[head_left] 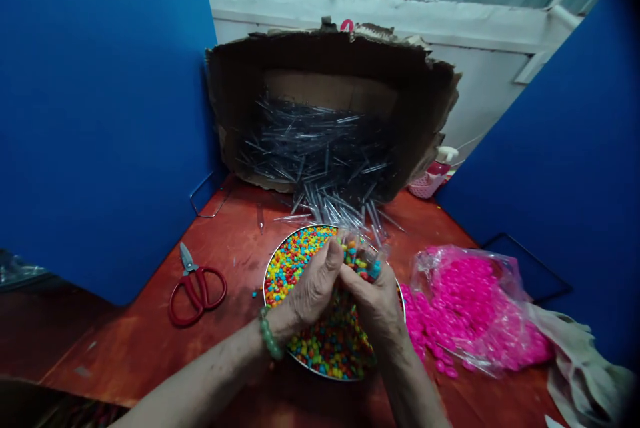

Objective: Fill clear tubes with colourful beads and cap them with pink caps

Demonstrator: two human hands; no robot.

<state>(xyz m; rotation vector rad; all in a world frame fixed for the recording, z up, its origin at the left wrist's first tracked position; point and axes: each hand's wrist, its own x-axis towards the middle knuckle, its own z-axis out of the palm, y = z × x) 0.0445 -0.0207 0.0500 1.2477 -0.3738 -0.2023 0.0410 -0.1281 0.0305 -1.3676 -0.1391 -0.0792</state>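
Observation:
Both hands meet over a round metal tray (274, 259) heaped with small multicoloured candies (295, 261). My right hand (376, 303) grips a bunch of clear plastic tubes (361, 253) partly filled with the candies. My left hand (315, 285), with a green bead bracelet on its wrist, has its fingers pinched at the tops of those tubes. Whether a candy sits between the fingertips is hidden.
A torn cardboard box (425, 101) lies on its side at the back, spilling clear empty tubes (320, 148) toward the tray. Red-handled scissors (196, 289) lie to the left. A clear bag of pink caps (465, 308) lies to the right. Blue partitions stand on both sides.

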